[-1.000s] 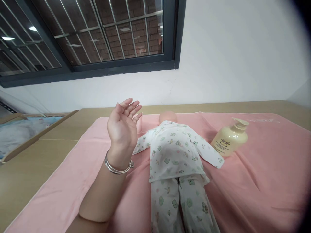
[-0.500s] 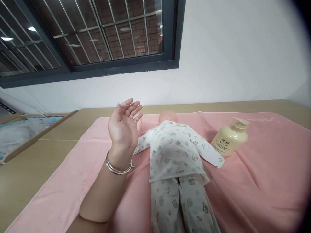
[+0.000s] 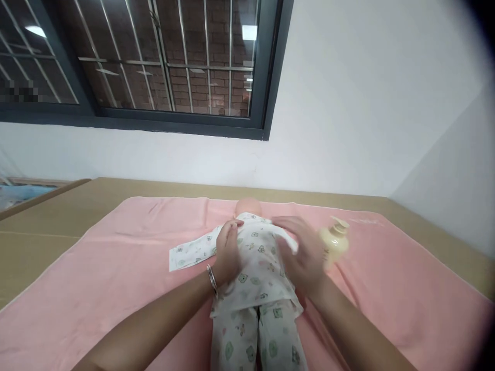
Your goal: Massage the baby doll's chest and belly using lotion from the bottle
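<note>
Here's the left hand (image 3: 227, 253), fingers straight and together along the side of the doll (image 3: 255, 278), clasping nothing! And the right hand (image 3: 305, 255) is a blur at the opposite sleeve; whether it grips the cloth, I cannot tell. Between them lies the doll in patterned top and trousers, head toward the wall, one sleeve stretched out past the left wrist and its silver bracelet (image 3: 212, 282). Just beyond the right hand, a cream pump bottle (image 3: 335, 243)! Beneath it all, a pink cloth (image 3: 116, 268), lightly creased, spread over a pale wooden surface (image 3: 50, 242). Behind rises a white wall (image 3: 348, 103), with a dark-framed window (image 3: 174, 122) at upper left, metal bars and brickwork showing through the glass, bright lights on the panes.
</note>
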`<action>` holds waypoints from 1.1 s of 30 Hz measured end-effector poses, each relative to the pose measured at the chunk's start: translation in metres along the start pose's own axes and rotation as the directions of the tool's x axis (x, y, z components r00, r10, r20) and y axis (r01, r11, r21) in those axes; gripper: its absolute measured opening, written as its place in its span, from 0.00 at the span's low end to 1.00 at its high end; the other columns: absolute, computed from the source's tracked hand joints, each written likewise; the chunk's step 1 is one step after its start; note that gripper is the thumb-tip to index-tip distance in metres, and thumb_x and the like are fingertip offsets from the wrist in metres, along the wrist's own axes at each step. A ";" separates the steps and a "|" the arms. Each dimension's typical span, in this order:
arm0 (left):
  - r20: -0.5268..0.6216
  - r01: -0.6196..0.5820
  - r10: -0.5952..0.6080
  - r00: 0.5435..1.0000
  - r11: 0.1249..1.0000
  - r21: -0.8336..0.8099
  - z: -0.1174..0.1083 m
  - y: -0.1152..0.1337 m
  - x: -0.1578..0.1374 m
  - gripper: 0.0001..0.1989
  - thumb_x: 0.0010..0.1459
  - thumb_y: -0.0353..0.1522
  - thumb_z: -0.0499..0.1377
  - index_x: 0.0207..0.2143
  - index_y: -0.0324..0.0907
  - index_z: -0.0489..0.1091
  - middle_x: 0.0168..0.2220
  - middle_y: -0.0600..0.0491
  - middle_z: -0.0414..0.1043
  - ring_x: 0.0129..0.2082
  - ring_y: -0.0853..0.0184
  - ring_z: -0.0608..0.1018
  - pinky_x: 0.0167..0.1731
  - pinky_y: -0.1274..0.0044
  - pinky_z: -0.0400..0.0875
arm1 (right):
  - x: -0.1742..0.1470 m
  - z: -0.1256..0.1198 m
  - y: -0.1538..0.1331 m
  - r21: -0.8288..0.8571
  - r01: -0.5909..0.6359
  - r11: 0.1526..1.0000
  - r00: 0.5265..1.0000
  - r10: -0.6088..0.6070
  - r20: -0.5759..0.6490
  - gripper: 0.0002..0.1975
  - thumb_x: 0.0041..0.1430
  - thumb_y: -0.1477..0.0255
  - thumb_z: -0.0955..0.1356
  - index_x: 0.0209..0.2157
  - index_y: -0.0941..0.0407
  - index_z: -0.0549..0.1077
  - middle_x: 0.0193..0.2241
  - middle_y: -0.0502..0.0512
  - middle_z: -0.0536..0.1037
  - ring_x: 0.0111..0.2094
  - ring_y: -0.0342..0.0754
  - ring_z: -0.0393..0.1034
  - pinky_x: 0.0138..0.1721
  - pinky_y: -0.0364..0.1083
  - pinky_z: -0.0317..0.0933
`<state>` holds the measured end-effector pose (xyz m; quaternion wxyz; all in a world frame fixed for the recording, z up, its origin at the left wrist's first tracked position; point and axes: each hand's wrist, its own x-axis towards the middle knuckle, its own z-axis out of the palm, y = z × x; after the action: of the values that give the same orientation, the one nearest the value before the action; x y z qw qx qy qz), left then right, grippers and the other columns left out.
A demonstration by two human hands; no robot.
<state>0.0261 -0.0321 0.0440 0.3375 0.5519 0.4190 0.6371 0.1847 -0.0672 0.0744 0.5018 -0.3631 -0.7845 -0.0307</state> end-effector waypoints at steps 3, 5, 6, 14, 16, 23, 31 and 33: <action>-0.018 -0.046 0.046 0.999 0.999 -0.023 -0.004 -0.011 -0.004 0.15 0.64 0.40 0.48 0.38 0.45 0.72 0.41 0.48 0.73 0.46 0.59 0.73 0.51 0.66 0.64 | 0.000 0.029 0.001 0.007 0.002 1.000 0.987 -0.003 0.164 0.16 0.63 0.76 0.60 0.48 0.52 0.72 0.48 0.53 0.72 0.52 0.48 0.64 0.57 0.51 0.59; -0.005 -0.055 0.055 0.998 0.998 -0.039 -0.006 -0.013 -0.005 0.14 0.63 0.39 0.49 0.40 0.45 0.72 0.44 0.49 0.73 0.48 0.59 0.73 0.53 0.66 0.64 | -0.002 0.046 0.003 -0.013 0.034 0.999 0.944 -0.027 0.328 0.21 0.59 0.78 0.60 0.53 0.53 0.70 0.51 0.53 0.71 0.55 0.48 0.61 0.61 0.52 0.53; 0.007 -0.055 0.055 0.998 0.998 -0.041 -0.007 -0.014 -0.006 0.13 0.63 0.39 0.49 0.42 0.45 0.71 0.45 0.49 0.73 0.49 0.59 0.72 0.53 0.66 0.64 | -0.002 0.052 0.005 -0.025 0.048 0.999 0.919 -0.034 0.393 0.24 0.58 0.78 0.61 0.56 0.53 0.67 0.53 0.53 0.69 0.57 0.48 0.59 0.63 0.53 0.49; 0.014 -0.096 0.096 0.995 0.995 0.016 -0.006 -0.024 -0.008 0.13 0.64 0.35 0.49 0.45 0.46 0.69 0.49 0.49 0.70 0.52 0.60 0.70 0.56 0.66 0.62 | -0.010 0.051 0.027 -0.268 -0.087 0.959 0.842 0.215 0.494 0.27 0.67 0.64 0.60 0.64 0.58 0.55 0.64 0.57 0.50 0.66 0.54 0.39 0.64 0.61 0.39; 0.002 -0.112 0.112 0.994 0.993 0.042 -0.007 -0.026 -0.008 0.13 0.64 0.35 0.48 0.46 0.46 0.69 0.49 0.49 0.70 0.52 0.60 0.70 0.56 0.65 0.61 | -0.020 0.054 0.017 -0.371 -0.157 0.915 0.847 0.318 0.426 0.30 0.68 0.62 0.59 0.65 0.65 0.53 0.65 0.63 0.47 0.66 0.57 0.37 0.64 0.61 0.42; 0.253 -0.461 0.413 0.875 0.871 0.171 -0.011 -0.027 -0.014 0.14 0.63 0.31 0.50 0.50 0.48 0.67 0.53 0.48 0.68 0.56 0.59 0.68 0.59 0.61 0.59 | -0.024 0.052 0.006 -0.285 -0.032 0.958 0.866 0.169 0.470 0.26 0.63 0.76 0.58 0.62 0.61 0.59 0.63 0.57 0.54 0.66 0.56 0.33 0.65 0.61 0.38; 0.246 -0.441 0.372 0.895 0.816 0.373 -0.011 -0.038 -0.013 0.14 0.64 0.29 0.47 0.50 0.43 0.65 0.53 0.46 0.67 0.56 0.61 0.67 0.57 0.61 0.62 | -0.025 0.050 0.031 -0.404 -0.256 0.878 0.855 0.401 0.330 0.28 0.69 0.64 0.56 0.64 0.65 0.53 0.64 0.64 0.49 0.66 0.57 0.39 0.64 0.60 0.42; 0.249 -0.452 0.381 0.891 0.799 0.396 -0.012 -0.039 -0.012 0.14 0.64 0.29 0.46 0.50 0.42 0.64 0.54 0.46 0.66 0.57 0.61 0.66 0.58 0.60 0.61 | -0.032 0.054 0.014 -0.428 -0.206 0.880 0.868 0.366 0.335 0.28 0.66 0.69 0.58 0.64 0.67 0.54 0.64 0.65 0.47 0.66 0.59 0.36 0.64 0.61 0.41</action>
<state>0.0154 -0.0285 0.0029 0.0858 0.7408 0.3932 0.5378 0.1587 -0.0518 0.0176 0.2470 -0.5654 -0.7864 -0.0293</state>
